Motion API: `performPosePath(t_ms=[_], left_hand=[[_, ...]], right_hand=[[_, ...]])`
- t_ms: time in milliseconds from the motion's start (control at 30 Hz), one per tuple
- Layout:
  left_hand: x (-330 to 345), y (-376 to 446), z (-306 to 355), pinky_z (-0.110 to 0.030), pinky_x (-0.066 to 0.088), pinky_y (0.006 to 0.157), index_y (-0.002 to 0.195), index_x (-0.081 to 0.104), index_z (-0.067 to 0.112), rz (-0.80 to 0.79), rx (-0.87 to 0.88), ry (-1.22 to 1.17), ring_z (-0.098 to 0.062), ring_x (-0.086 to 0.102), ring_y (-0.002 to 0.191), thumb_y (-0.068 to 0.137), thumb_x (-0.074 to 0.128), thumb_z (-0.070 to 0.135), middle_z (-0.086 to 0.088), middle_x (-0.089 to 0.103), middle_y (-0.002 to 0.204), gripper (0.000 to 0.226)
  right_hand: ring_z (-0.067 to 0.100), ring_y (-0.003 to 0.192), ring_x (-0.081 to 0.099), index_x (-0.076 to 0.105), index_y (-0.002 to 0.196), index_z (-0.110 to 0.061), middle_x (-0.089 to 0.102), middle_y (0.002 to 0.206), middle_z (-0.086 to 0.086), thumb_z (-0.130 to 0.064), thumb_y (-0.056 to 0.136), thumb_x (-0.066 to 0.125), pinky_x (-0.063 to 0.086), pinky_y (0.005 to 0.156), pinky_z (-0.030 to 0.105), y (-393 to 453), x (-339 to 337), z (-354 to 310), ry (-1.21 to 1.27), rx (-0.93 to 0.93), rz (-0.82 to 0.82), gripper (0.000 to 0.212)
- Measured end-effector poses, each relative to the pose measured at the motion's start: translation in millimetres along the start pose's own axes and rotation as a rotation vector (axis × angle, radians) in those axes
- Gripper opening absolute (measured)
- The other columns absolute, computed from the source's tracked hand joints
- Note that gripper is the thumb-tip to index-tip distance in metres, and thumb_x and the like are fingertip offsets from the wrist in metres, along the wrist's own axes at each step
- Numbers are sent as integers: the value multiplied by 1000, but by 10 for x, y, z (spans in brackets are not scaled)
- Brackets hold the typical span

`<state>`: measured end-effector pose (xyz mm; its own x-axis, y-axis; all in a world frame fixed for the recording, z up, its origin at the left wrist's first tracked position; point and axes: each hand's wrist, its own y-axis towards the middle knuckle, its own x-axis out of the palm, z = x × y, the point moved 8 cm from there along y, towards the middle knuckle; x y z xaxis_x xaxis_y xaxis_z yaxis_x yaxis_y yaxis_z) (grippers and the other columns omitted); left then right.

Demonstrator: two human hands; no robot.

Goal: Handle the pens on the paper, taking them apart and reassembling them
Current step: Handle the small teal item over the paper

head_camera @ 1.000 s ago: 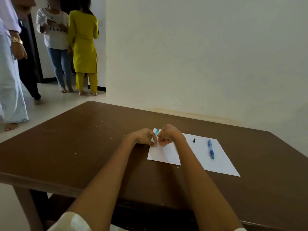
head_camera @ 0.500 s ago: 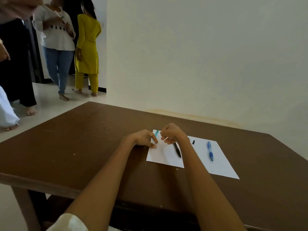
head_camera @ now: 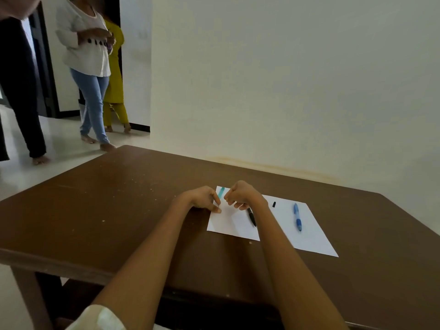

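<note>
Paper (head_camera: 309, 236) on table (head_camera: 119, 210); pen (head_camera: 297, 216) on paper's right part, w/ small cap (head_camera: 274, 204) just left.

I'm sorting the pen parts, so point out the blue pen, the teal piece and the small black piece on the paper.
blue pen (head_camera: 297, 217), head view, mid barrel.
teal piece (head_camera: 221, 192), head view, its middle.
small black piece (head_camera: 274, 204), head view, its centre.

Blue pen (head_camera: 297, 217), black pen (head_camera: 252, 217), teal barrel (head_camera: 221, 192) on white paper (head_camera: 309, 239)

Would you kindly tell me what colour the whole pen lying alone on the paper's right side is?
Blue, seen in the head view: the blue plastic pen.
</note>
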<state>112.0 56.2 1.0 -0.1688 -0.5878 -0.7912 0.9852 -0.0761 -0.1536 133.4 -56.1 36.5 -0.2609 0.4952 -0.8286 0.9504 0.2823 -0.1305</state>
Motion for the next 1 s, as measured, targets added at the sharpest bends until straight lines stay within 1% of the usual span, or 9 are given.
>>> performPosePath(t_ms=[67,200,367,467,633,733,800,900,1000], left_hand=[[-5,-4,-6,-28,42,88,110,61,18,21,6,-38,-14,47,93,81,70,23,3,49,100,31],[-15,-41,-36,-30,44,79,97,54,22,65,46,-124,-11,46,74,77,73,20,5,48,82,28],[-20,-68,-40,-29,45,75,93,53,22,90,68,-149,-10,48,70,77,74,19,3,52,82,27],[-25,-77,-35,-26,43,69,89,53,23,95,85,-162,-10,47,68,76,74,19,5,51,78,26],[-22,-83,-27,-21,40,62,93,53,21,79,90,-188,-9,45,66,76,75,19,4,50,75,28],[-43,-86,-11,-20,41,62,99,52,22,99,114,-236,-9,48,69,76,75,24,0,53,83,32],[-110,-76,8,-20,43,66,99,52,23,191,117,-285,-9,50,75,77,74,28,0,54,89,31],[-151,-36,140,-29,47,76,92,54,21,371,107,-271,-12,54,83,84,65,35,1,57,96,20],[-105,2,375,-32,45,77,91,55,18,536,35,-177,-18,58,97,91,50,44,0,62,104,26]], right_hand=[[17,84,62,59,122,-2,65,118,14,-14,90,63,51,72,24,8,15,9,24,17,1,34],[10,62,58,60,113,-2,70,105,12,-21,87,67,46,52,18,7,106,9,85,53,-36,33],[8,52,52,61,99,-6,61,71,4,-23,83,71,40,45,17,43,172,24,95,107,-51,24],[8,49,49,58,90,-8,55,63,2,-23,81,73,39,43,17,55,212,35,76,124,-59,23],[7,46,45,55,80,-10,54,61,0,-21,80,72,37,40,16,56,226,46,93,126,-57,20],[8,49,43,57,74,-8,56,66,2,-19,83,69,36,43,17,56,89,120,225,135,-31,18],[9,51,42,59,73,-7,57,70,4,-16,85,67,36,45,18,39,-111,243,328,149,39,17],[11,54,47,65,87,0,60,76,8,-14,85,65,38,47,19,0,-413,531,481,172,196,14],[15,58,50,67,96,5,62,83,12,-13,86,64,40,50,22,-59,-542,810,599,180,328,21]])
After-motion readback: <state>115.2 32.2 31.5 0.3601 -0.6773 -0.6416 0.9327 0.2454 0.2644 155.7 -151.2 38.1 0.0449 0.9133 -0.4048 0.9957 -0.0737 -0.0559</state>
